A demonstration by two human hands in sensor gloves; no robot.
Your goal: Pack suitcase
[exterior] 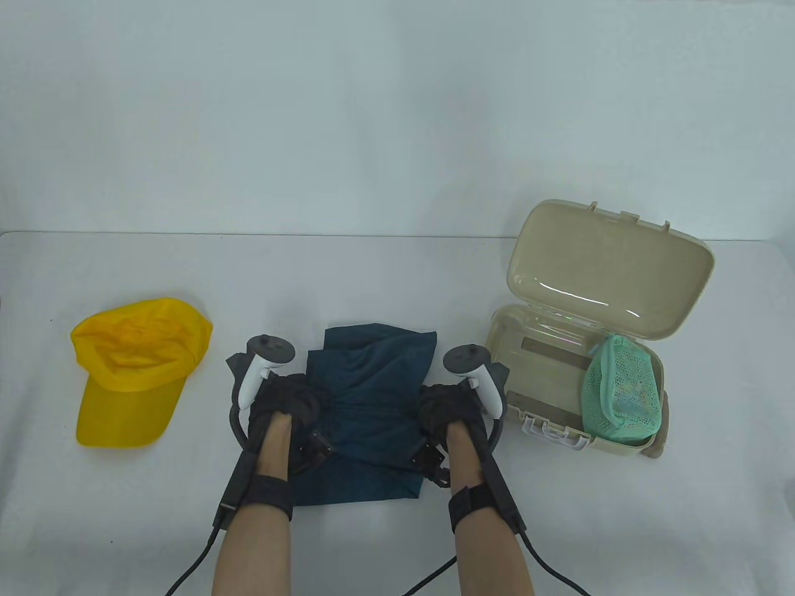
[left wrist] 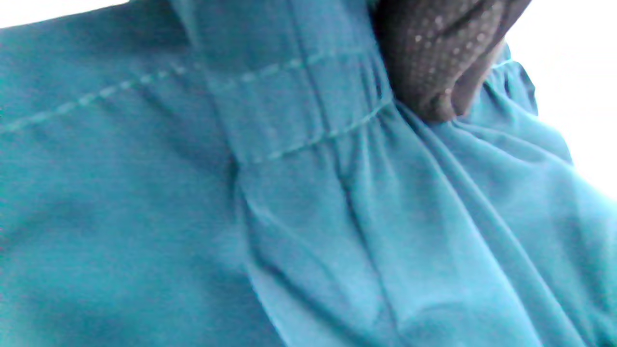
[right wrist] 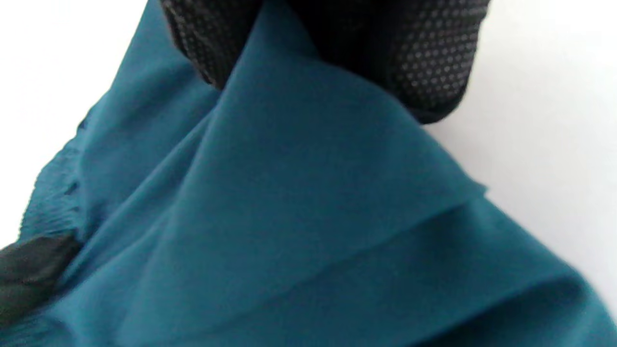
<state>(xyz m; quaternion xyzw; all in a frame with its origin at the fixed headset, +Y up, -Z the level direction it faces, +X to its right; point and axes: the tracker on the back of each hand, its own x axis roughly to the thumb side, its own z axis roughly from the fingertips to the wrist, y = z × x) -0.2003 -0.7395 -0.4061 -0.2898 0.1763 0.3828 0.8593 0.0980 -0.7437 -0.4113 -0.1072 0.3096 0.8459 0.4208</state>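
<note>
I have both hands on the teal garment [exterior: 366, 397], which lies flat on the table [exterior: 397, 273] right in front of me. My left hand [exterior: 282, 406] grips its left edge and my right hand [exterior: 450, 413] grips its right edge, so the hands are apart with the cloth stretched between them. The garment's longer run goes away from me, from the hem near my wrists to the bunched far end.

What matters next is where the suitcase [exterior: 652, 379] sits: off to my right, lid up and open, with a green mesh bag [exterior: 621, 391] already in its right part. My right hand is the nearer one, just beside the case's front latch. I judge the garment needs another fold before it fits the free left part.

The yellow cap [exterior: 136, 366] waits well off to my left.

The table view shows the layout; only the wrist views show the grip. In the right wrist view, gloved fingers [right wrist: 429, 62] pinch a fold of cloth. The left wrist view shows a fingertip [left wrist: 434, 62] pressing the gathered, stitched band.
</note>
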